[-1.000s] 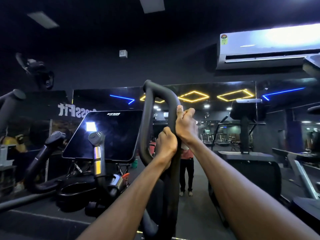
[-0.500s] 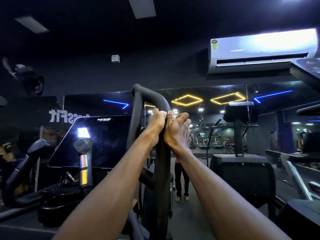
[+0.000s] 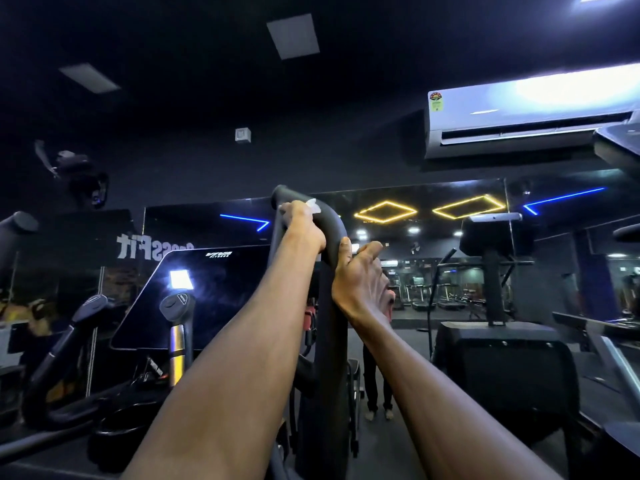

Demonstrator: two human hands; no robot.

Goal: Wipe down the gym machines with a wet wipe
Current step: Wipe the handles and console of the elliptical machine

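**Dark gym, hands on the looped handlebar**

Dim gym room with black walls and ceiling; a mirror (image 3: 415, 216) across the far wall reflects 2 yellow diamond lights and blue strip lights. White air conditioner (image 3: 526, 112) mounted high on the right.

Centre: black looped handlebar (image 3: 325, 306) of a machine rises upright and bends over at the top. Left hand (image 3: 302, 226) sits on the top bend, fingers curled over the bar, pressing a white wet wipe (image 3: 313, 206) against it; only a small corner of the wipe shows past the fingers. Right hand (image 3: 360, 282) is lower, on the right side of the upright bar, thumb against the bar, fingers wrapped behind it and mostly hidden.

Both forearms cross the lower frame and cover much of the machine base.

Left of the bar: a tilted dark console screen (image 3: 201, 299) with 1 bright reflection, and a short grip post (image 3: 178, 327) with a metallic band in front of it. Further left, another curved black handle (image 3: 69, 344).

Right of the bar: another machine (image 3: 498, 358) with a dark housing and a raised console. A person's legs (image 3: 375, 393) show just beyond the bar, partly blocked by the right forearm.
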